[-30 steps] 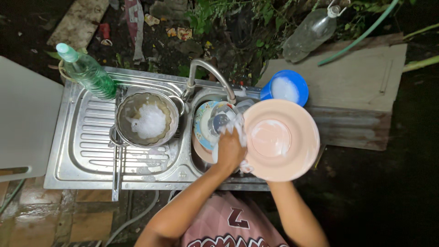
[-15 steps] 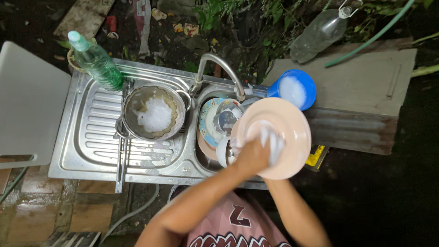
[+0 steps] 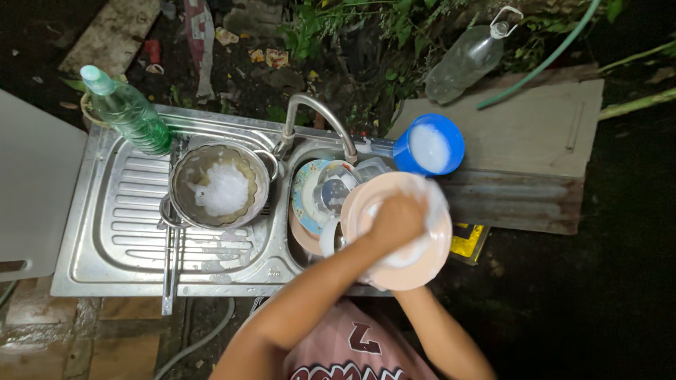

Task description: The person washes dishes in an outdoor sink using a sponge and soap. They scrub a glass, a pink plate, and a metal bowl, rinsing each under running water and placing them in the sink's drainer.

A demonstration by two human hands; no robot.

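Head view, left hand (image 3: 396,222) scrubbing pink plate (image 3: 365,205)

A green dish-soap bottle (image 3: 130,112) is standing at the sink's far left corner. A yellow-and-black labelled item (image 3: 468,239) is lying beneath the wooden board (image 3: 521,141).

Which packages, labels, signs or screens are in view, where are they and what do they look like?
Green bottle: far left corner of the steel sink, tilted, clear green plastic, pale green cap; no label readable.
Clear bottle: on the ground beyond the wooden board, lying tilted, white cap with loop.
Yellow-and-black printed piece: under the board's near edge, right of the pink plate, mostly hidden.
No screens.
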